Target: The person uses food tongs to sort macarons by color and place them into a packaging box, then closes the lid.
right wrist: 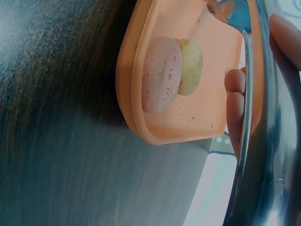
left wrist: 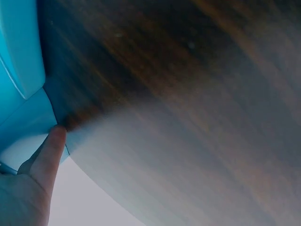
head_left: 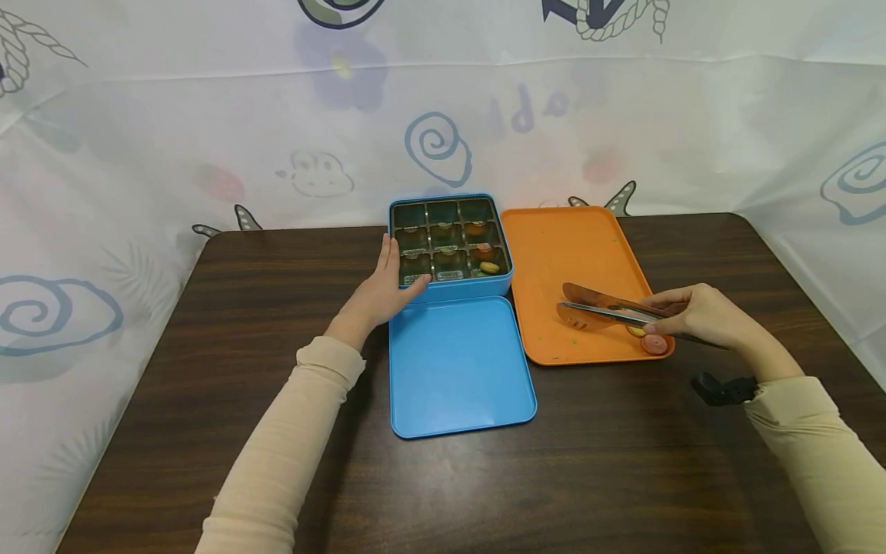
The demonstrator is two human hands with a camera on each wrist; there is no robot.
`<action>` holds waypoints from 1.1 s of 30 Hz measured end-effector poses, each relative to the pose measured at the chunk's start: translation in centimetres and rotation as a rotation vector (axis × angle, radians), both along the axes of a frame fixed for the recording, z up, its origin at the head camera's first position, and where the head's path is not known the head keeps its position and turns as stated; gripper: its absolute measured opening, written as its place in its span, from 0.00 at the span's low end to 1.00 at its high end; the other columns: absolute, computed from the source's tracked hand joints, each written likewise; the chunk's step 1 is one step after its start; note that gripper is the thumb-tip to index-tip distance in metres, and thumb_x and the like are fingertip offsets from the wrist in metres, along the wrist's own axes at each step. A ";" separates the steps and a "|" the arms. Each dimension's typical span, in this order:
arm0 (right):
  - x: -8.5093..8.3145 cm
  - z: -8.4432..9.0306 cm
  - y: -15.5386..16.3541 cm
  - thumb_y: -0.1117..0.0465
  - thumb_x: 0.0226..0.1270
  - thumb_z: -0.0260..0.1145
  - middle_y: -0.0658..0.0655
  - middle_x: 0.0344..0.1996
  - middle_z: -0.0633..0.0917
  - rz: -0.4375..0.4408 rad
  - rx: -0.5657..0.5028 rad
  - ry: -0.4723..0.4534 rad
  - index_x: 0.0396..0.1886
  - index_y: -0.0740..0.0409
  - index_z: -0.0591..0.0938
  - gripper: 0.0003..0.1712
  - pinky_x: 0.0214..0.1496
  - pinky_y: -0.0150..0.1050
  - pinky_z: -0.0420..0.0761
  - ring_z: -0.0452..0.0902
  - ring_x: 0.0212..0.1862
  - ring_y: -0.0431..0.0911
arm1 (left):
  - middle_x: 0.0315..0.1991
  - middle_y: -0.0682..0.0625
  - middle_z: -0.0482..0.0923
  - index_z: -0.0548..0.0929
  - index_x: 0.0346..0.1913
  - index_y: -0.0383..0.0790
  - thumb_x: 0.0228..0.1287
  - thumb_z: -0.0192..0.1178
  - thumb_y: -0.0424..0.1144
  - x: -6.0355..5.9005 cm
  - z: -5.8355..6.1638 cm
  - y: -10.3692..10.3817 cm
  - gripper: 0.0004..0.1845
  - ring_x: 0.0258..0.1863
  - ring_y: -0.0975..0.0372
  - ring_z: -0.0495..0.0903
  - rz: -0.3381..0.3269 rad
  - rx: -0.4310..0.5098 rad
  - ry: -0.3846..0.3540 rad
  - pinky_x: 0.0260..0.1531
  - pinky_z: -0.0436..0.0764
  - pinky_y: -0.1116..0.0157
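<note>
My left hand (head_left: 374, 296) lies against the front left corner of a blue box (head_left: 457, 290), fingers fairly straight along its side and thumb at its front. Inside the box is a divided insert with square compartments; the front right one holds a yellow-green macaron (head_left: 489, 268), and reddish pieces show in that column. On the right, my right hand (head_left: 706, 312) pinches metal tongs (head_left: 588, 297), their tips apart above an orange tray (head_left: 554, 246). A pink macaron (right wrist: 160, 75) and a yellow macaron (right wrist: 190, 66) sit side by side at the tray's near right corner, under the tongs.
A flat blue lid (head_left: 460, 369) lies directly in front of the box. The tray stands close by the box's right side. Small crumbs dot the tray. A dark wooden table (head_left: 609, 446) carries everything, with a printed white cloth (head_left: 263, 138) behind it.
</note>
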State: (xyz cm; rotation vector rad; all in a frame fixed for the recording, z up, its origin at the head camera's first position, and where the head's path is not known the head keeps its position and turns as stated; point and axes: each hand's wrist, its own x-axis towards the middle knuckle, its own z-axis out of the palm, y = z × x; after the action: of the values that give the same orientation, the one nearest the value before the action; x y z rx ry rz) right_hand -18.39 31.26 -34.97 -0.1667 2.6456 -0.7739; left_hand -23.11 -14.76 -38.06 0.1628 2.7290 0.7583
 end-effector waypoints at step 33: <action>-0.5 0.7 -0.9 0.40 0.59 0.67 0.70 0.57 0.79 -0.055 -0.006 0.060 0.61 0.60 0.78 0.37 0.51 0.55 0.77 0.75 0.57 0.63 | 0.75 0.54 0.12 0.22 0.74 0.46 0.66 0.38 0.70 0.0 0.0 -0.2 0.52 0.45 0.46 0.83 -0.017 -0.026 0.013 0.24 0.76 0.62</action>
State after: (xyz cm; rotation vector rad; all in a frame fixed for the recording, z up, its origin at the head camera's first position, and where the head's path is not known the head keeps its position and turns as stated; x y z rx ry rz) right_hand -18.85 30.32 -34.25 -0.1210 2.7151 -0.8064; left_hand -23.08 -14.91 -38.03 0.1853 2.7448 0.7194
